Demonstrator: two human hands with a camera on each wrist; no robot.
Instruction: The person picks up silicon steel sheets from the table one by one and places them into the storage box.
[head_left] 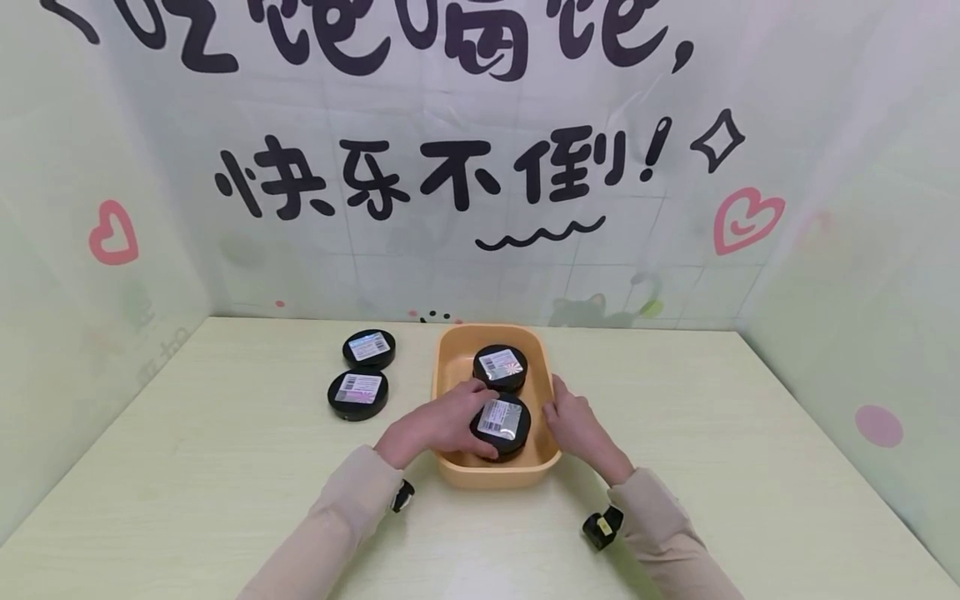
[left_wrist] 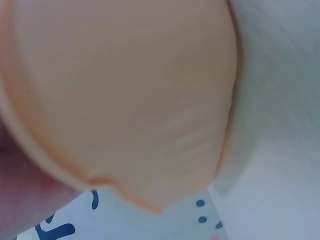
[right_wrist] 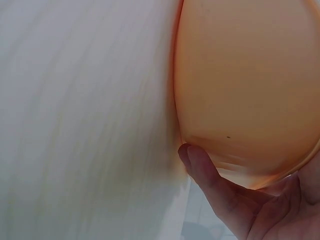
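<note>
Below centre, we seem to be placing the near disc point(head_left: 504, 425), left hand point(head_left: 452, 421) curled round it, right hand point(head_left: 576, 427) gripping the tray's point(head_left: 498, 477) side; next we should release the disc level.

A pale table point(head_left: 225, 483) bears an orange tub point(head_left: 495, 477), two black discs point(head_left: 357, 394).

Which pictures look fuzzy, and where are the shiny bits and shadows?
Head view: mostly sharp, with shiny labels on the black discs; left wrist view: fuzzy, the orange basin a soft shape; right wrist view: soft too, with a dim shadow on the table beside the basin.
</note>
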